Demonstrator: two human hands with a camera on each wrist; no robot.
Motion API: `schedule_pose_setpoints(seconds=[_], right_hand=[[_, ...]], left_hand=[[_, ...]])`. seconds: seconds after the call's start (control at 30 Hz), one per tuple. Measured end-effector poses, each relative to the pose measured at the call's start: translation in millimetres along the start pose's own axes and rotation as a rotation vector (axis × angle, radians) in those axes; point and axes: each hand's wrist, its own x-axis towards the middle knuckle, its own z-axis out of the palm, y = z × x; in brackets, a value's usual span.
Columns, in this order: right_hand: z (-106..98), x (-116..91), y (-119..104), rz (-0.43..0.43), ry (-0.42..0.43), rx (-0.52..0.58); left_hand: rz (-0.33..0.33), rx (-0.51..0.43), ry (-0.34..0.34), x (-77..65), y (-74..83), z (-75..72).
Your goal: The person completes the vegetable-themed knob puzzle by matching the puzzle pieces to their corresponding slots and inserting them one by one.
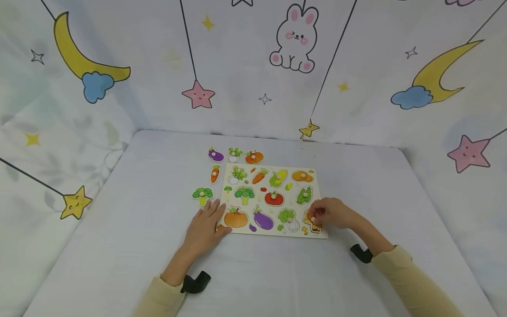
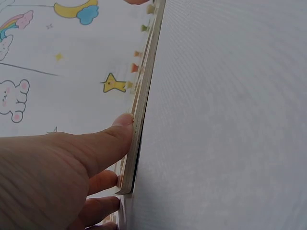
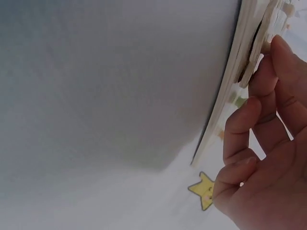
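Observation:
A wooden peg puzzle board (image 1: 277,235) with printed vegetables lies on the white table. My right hand (image 1: 333,213) pinches an orange-brown puzzle piece (image 1: 316,228) between thumb and index finger at the board's near right corner. In the right wrist view this piece (image 3: 258,48) stands tilted at the board's edge; the fingers cover much of its picture. My left hand (image 1: 204,225) rests at the board's near left corner, fingers spread. Its thumb (image 2: 108,146) lies along the near edge in the left wrist view. Knobbed pieces, such as the tomato (image 1: 274,199) and corn (image 1: 279,178), sit on the board.
Loose pieces lie on the table left of and behind the board: an eggplant (image 1: 216,155), a white radish (image 1: 234,155), a pumpkin (image 1: 254,157), a carrot (image 1: 215,174) and a broccoli (image 1: 203,195). A cartoon-printed cloth (image 1: 245,119) rises behind the table.

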Motion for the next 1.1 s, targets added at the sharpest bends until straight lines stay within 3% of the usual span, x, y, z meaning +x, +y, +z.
schedule_pose_setpoints(seconds=[0.2, 0.47, 0.67, 0.9, 1.1], right_hand=[[3.0, 2.7, -2.2, 0.027, -0.005, -0.031], [5.9, 0.3, 0.9, 0.035, 0.004, 0.015], [-2.6, -8.7, 2.6, 0.054, 0.071, 0.036], [-11.9, -12.8, 12.5, 0.053, 0.202, -0.015], [-17.4, -12.4, 26.4, 0.123, 0.159, -0.112]], left_hand=[[0.005, -0.002, 0.008, 0.6, 0.4, -0.5], [0.002, -0.003, 0.007, 1.4, 1.8, -2.8], [0.005, -0.005, 0.007, 1.1, 1.2, -2.1], [0.004, -0.015, 0.009, 0.2, 1.2, -1.3], [0.002, -0.015, 0.01, -0.2, 2.7, -1.2]])
